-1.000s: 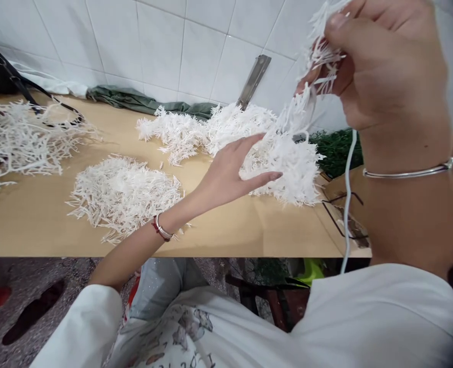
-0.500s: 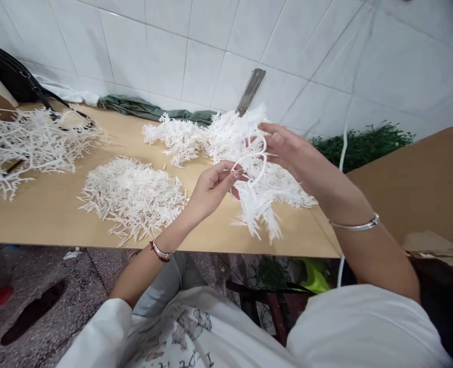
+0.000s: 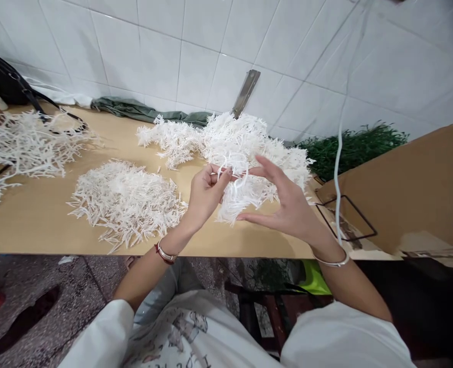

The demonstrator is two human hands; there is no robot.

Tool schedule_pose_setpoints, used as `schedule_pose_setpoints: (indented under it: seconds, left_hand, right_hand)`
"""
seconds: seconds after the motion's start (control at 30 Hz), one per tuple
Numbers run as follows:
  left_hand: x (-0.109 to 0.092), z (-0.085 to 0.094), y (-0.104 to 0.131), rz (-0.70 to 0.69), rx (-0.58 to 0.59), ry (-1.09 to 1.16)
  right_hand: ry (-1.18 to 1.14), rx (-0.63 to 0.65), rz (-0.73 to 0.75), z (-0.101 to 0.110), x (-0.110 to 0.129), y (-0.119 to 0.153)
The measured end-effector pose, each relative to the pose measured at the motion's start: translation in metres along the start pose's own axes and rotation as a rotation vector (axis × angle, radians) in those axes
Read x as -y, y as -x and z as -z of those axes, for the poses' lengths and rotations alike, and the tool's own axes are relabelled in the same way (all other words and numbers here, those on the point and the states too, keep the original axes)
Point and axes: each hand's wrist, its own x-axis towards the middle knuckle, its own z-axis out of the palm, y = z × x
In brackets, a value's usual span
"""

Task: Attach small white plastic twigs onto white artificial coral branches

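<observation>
My left hand (image 3: pixel 205 194) is closed in a pinch on a white branched plastic sprig (image 3: pixel 236 197), whose looped stems and feathery tips hang below the fingertips. Beside it on the right, my right hand (image 3: pixel 284 202) is open, with thumb and fingers spread wide. Its fingertips reach the sprig's looped stems; whether they touch cannot be made out. Behind both hands lies a heap of similar white sprigs (image 3: pixel 234 135). Left of my left hand, a mound of small loose white pieces (image 3: pixel 125 199) covers part of the tan table (image 3: pixel 30 220).
Tangled white bare branches (image 3: pixel 27 145) lie at the far left near a black bag (image 3: pixel 4 76). A metal strip (image 3: pixel 246 92) leans on the tiled wall. Green artificial foliage (image 3: pixel 360 151) and a cardboard box (image 3: pixel 410 189) stand right, behind a hanging white cable (image 3: pixel 339 168).
My right hand has come down and slightly left, its thumb and fingers now spread apart. The sprig has shifted slightly left and lies more gathered beneath my left fingers.
</observation>
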Motion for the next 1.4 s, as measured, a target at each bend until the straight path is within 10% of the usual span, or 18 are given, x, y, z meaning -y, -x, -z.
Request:
schedule_pose_setpoints:
  seconds: [0.37, 0.87, 1.17, 1.4]
  left_hand:
    - [0.004, -0.018, 0.023, -0.165, -0.060, -0.137]
    - [-0.038, 0.026, 0.114, -0.018, 0.750, -0.499]
    - [-0.006, 0.014, 0.177, -0.077, -0.066, -0.436]
    - [0.000, 0.011, 0.185, -0.097, -0.275, -0.454]
  right_hand:
    - [-0.150, -0.227, -0.298, -0.013, 0.011, 0.010]
    - [-0.523, 0.139, -0.083, 0.023, 0.036, 0.068]
    - [-0.301, 0.120, 0.299, -0.018, 0.064, 0.115]
    - [-0.150, 0.086, 0.554, -0.032, 0.065, 0.112]
